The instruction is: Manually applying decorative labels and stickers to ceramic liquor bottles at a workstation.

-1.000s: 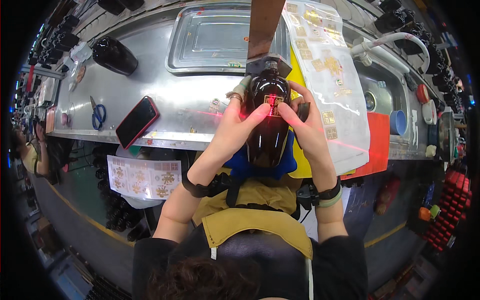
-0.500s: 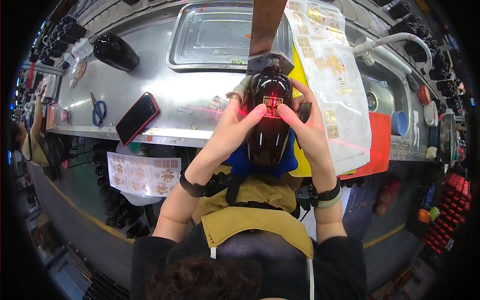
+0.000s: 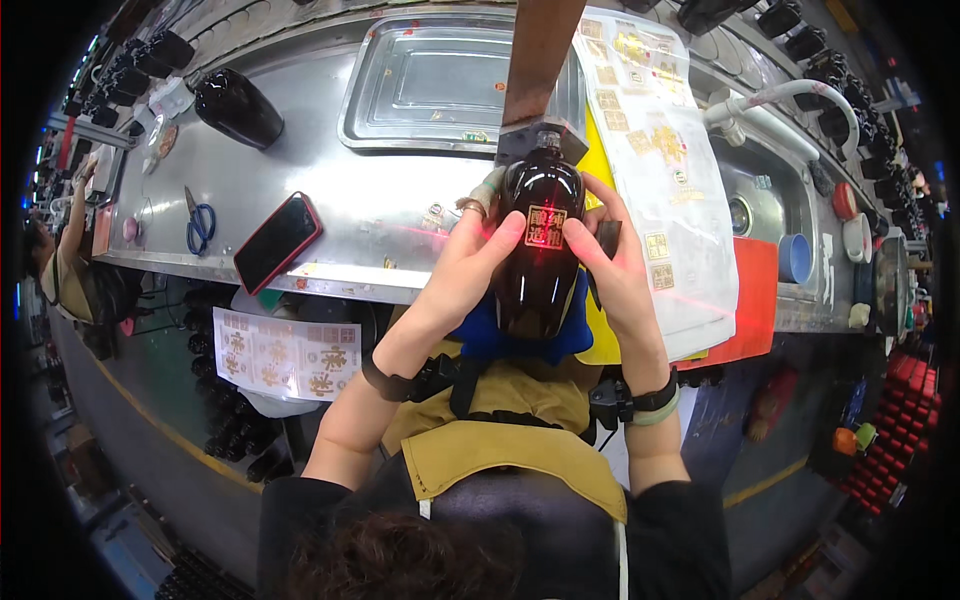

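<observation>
A dark glossy bottle (image 3: pixel 538 270) lies on a blue pad (image 3: pixel 480 338) at the near edge of a steel bench (image 3: pixel 400 210), its neck pointing away from me under a brown post (image 3: pixel 536 60). A square gold label (image 3: pixel 545 228) sits on its upper face, crossed by a red laser line. My left hand (image 3: pixel 462 262) grips the bottle's left side, thumb pressing beside the label. Against the bottle's right side is my right hand (image 3: pixel 618 268), its thumb at the label's right edge. A clear sheet of gold labels (image 3: pixel 655 150) lies to the right.
A steel tray (image 3: pixel 430 80) lies behind the bottle. On the bench's left lie a red-cased phone (image 3: pixel 277 242), blue scissors (image 3: pixel 199 222) and another dark bottle (image 3: pixel 238 108). A label sheet (image 3: pixel 285 352) hangs below the bench. A sink with a white hose (image 3: pixel 770 100) is right. Another person (image 3: pixel 70 250) stands far left.
My thumbs have shifted outward to the label's edges, so the gold label now shows fully on the bottle. The bottle and both wrists stay in the same place.
</observation>
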`<state>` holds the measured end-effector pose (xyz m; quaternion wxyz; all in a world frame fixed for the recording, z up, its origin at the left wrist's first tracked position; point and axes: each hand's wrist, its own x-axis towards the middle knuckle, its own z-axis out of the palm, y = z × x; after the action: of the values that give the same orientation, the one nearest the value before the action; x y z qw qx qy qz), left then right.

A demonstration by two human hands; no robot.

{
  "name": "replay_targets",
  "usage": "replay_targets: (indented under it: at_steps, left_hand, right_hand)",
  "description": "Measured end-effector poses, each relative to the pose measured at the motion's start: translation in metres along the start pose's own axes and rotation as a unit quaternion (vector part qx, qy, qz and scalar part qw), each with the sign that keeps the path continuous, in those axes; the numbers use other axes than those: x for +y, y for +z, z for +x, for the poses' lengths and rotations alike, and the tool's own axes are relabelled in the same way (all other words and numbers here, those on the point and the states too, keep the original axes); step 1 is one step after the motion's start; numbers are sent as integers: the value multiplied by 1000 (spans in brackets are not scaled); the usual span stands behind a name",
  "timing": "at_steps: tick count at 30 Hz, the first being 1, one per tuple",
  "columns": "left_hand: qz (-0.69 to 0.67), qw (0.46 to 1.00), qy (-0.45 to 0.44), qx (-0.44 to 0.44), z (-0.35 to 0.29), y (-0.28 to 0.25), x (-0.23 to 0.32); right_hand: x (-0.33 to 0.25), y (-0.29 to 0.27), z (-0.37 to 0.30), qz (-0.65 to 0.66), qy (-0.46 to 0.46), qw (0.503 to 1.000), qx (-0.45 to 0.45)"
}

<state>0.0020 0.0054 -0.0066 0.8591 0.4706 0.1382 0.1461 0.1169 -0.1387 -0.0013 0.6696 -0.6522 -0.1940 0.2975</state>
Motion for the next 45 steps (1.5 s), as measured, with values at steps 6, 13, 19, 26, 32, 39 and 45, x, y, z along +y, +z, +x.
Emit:
replay_targets:
  at_steps: [6,13,19,26,32,39,45]
  left_hand:
    - [61,998,14,2,0,1,-2]
    - [67,997,17,16,0,2,-5]
    - [63,998,11,13,1,3,-2]
    - [56,997,-58,-14,2,0,5]
    - [48,998,-51,-11,2,-1,1]
    - [33,998,-52,-7,2,-3,-3]
    - [51,999,-21,-3,2,0,-2]
  right_hand:
    - [2,1,0,-28,-12,1000,6]
    - [1,0,0,-33,-1,999,6]
    - [0,0,0,-40,-8,999,7]
    - [-1,1,0,-41,-27,999,20]
    - [-2,-1,-1,-43,-30,999,16]
    - [0,0,-1,-40,-28,999,17]
    - [0,0,0,-55,-23,998,19]
